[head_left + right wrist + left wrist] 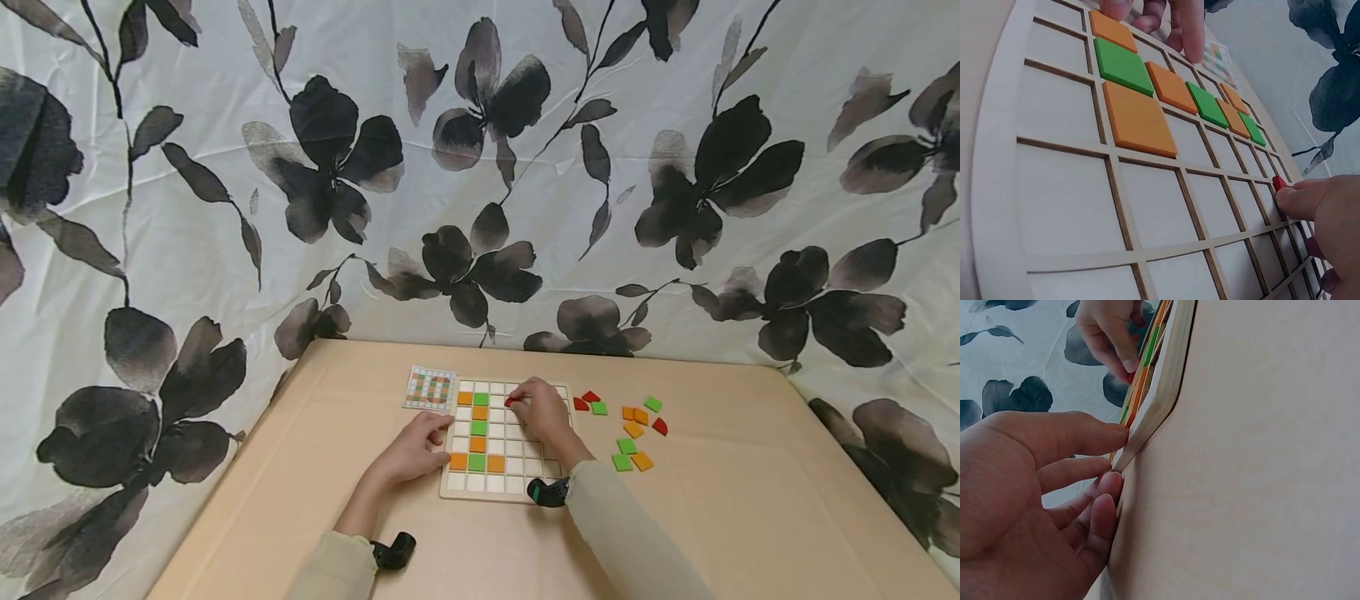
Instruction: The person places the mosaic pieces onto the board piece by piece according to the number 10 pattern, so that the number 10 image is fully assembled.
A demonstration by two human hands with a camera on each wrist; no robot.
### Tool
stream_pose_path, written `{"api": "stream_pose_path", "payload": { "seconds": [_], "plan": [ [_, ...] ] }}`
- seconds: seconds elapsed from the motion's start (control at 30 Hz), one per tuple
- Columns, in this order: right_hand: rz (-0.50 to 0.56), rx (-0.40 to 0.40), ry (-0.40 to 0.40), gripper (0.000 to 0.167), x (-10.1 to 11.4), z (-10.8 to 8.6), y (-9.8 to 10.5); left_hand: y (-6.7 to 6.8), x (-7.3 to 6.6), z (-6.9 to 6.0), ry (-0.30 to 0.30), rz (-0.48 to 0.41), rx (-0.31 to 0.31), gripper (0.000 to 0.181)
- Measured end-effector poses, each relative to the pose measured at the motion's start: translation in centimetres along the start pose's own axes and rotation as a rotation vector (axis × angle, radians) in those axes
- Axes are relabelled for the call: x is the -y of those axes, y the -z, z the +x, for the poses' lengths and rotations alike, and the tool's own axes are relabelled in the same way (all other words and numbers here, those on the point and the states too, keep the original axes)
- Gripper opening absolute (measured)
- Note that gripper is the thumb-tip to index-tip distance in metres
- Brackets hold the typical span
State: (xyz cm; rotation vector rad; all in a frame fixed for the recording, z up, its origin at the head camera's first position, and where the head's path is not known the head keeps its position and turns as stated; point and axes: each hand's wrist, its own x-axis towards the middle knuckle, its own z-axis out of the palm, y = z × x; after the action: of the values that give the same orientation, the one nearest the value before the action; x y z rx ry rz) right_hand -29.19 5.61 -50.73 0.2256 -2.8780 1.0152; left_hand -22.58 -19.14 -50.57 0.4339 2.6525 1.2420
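My right hand (543,410) pinches a small red piece (1279,183) between thumb and fingers, over the upper middle of a white grid board (480,497). Its exact shape is mostly covered by the fingertips. At the board's left edge my left hand (408,447) rests with thumb and index finger apart, touching the rim; in the left wrist view its other fingers are loosely bent beside that edge. Green squares (1124,67) and orange squares (1140,119) fill several cells in the board's left columns.
A small printed card (431,388) with a coloured grid lies at the board's upper left. To the right are loose red pieces (659,427), green squares (622,462) and orange squares (642,461). A floral cloth (480,183) hangs behind the table (720,533).
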Motion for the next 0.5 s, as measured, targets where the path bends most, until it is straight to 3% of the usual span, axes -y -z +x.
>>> {"api": "stream_pose_path", "payload": {
  "seconds": [0.5],
  "plan": [
    [-0.066, 0.087, -0.022, 0.007, 0.3, 0.8, 1.1, 0.0, -0.1, -0.1, 0.005, 0.017, -0.001, 0.059]
  ]
}}
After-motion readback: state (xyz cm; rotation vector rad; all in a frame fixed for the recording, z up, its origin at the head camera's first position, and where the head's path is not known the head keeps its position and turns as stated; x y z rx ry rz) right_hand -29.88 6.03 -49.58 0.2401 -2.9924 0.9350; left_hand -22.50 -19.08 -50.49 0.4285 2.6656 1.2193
